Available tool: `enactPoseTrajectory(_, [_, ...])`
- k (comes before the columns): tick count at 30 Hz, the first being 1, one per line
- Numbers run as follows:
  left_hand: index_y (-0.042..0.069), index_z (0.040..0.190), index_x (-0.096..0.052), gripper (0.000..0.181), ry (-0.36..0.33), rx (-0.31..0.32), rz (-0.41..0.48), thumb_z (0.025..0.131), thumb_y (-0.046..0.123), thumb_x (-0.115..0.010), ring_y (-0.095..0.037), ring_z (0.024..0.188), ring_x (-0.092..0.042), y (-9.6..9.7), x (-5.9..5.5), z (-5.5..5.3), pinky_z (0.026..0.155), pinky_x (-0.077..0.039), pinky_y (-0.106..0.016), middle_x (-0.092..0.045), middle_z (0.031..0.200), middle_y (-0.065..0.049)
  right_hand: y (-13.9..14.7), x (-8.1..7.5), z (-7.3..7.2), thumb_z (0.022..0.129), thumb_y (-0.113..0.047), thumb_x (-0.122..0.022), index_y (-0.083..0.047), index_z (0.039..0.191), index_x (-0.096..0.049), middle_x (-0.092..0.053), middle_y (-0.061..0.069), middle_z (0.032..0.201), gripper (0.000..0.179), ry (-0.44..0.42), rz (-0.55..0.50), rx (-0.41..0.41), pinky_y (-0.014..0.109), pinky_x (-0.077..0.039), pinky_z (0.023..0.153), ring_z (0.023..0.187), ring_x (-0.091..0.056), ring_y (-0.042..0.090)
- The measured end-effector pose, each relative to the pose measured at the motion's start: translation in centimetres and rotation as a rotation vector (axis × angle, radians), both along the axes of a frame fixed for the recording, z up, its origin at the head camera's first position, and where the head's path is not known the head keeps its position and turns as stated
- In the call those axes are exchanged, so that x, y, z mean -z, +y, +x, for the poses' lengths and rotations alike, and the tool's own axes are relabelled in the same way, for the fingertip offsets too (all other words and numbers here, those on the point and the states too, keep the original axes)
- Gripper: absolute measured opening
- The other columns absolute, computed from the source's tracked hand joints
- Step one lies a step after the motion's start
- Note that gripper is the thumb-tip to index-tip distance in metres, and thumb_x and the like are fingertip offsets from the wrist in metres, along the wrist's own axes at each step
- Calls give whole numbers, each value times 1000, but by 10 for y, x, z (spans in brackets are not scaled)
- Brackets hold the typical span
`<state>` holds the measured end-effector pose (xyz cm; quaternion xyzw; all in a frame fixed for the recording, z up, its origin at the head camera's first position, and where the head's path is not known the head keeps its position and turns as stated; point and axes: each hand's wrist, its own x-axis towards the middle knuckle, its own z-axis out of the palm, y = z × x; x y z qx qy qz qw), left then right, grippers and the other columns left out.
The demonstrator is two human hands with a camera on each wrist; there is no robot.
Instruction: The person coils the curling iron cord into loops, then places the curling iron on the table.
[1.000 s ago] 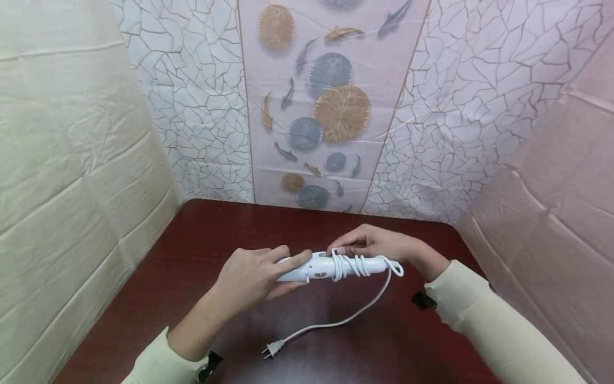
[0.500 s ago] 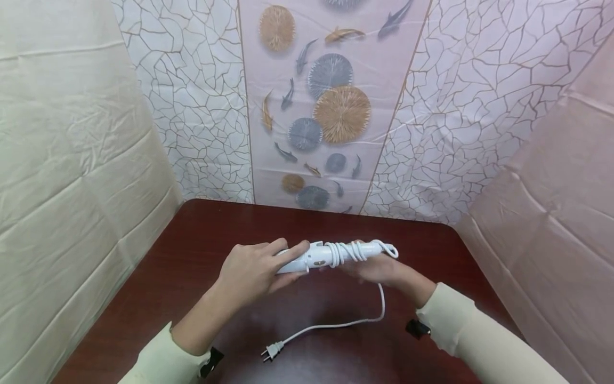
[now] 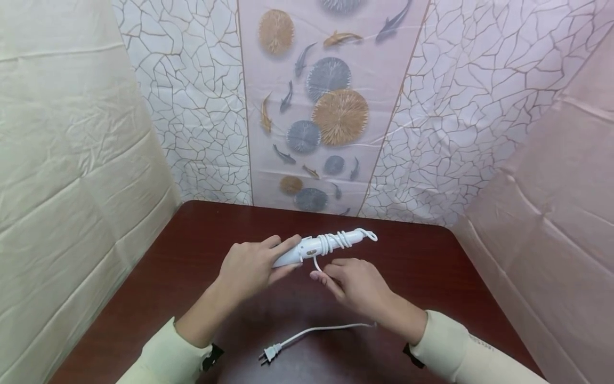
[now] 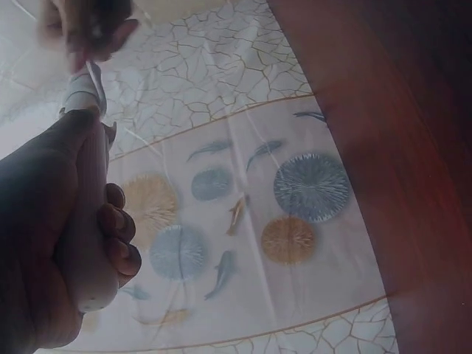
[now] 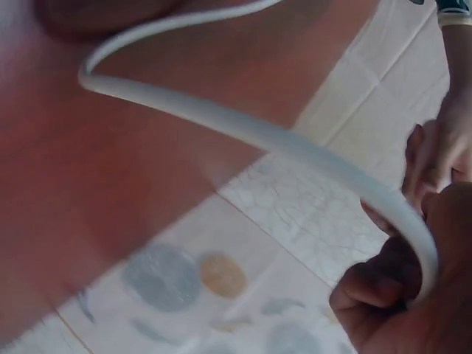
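My left hand (image 3: 247,268) grips the wide end of a white hair straightener (image 3: 288,258), holding it above the table with its narrow handle tilted up to the right. White cord (image 3: 326,244) is wound in several turns round the handle, with a small loop past its tip. Just below the turns, my right hand (image 3: 362,284) pinches the cord between thumb and fingers. From that hand the cord (image 5: 243,133) runs down in a curve in the right wrist view. Its two-pin plug (image 3: 272,351) lies at the near side. In the left wrist view fingers curl round the straightener (image 4: 90,243).
A dark red-brown table (image 3: 230,224) lies beneath both hands. Behind it hangs a patterned sheet (image 3: 307,160) with fish and round motifs. Pale fabric walls (image 3: 86,176) close in the left and right sides.
My right hand has carried the cord from behind the handle, under it and round to the near side. The straightener has shifted left and its handle tip has risen. The plug has barely moved.
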<state>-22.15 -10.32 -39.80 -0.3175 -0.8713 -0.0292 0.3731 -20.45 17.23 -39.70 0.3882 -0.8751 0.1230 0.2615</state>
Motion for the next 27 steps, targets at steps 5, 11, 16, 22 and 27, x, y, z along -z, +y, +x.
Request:
enactPoseTrajectory(5, [38,144,-70,51,-38,11,-8,99,61,-76,-16,48,-48,-1,3,-5,43,-38,-32,-65,89,9,-1,-25,-6,117,-54,-47,-20,68,-59,-51,-7,67,60,365,92,-113,29,-42,46,51,-49,9])
enactPoseTrajectory(11, [39,143,-70,52,-57,38,-21,99,64,-75,-13,47,-42,0,3,-8,44,-32,-29,-63,87,11,-3,-64,-22,110,-50,-65,-17,72,-64,-53,-4,71,51,467,205,-226,29,-45,46,54,-47,12])
enactPoseTrajectory(16, [39,143,-71,52,-67,34,-38,99,65,-74,-13,47,-45,-2,5,-7,43,-34,-30,-64,87,11,-2,-91,-29,91,-44,-90,-20,78,-70,-56,-8,75,33,106,240,-237,27,-46,55,58,-47,7])
enactPoseTrajectory(22, [38,143,-71,52,-90,34,-30,98,64,-76,-13,50,-50,-7,9,-3,45,-38,-31,-65,87,11,4,-115,-33,102,-10,-78,-15,106,-77,-78,-8,96,6,-481,155,-289,27,-57,78,83,-65,3])
enactPoseTrajectory(27, [37,141,-72,51,-83,51,-21,97,63,-77,-14,50,-52,-10,12,-1,45,-39,-32,-65,86,11,14,-124,-36,108,3,-58,-9,131,-72,-78,2,118,29,-705,148,-335,31,-59,91,99,-72,15])
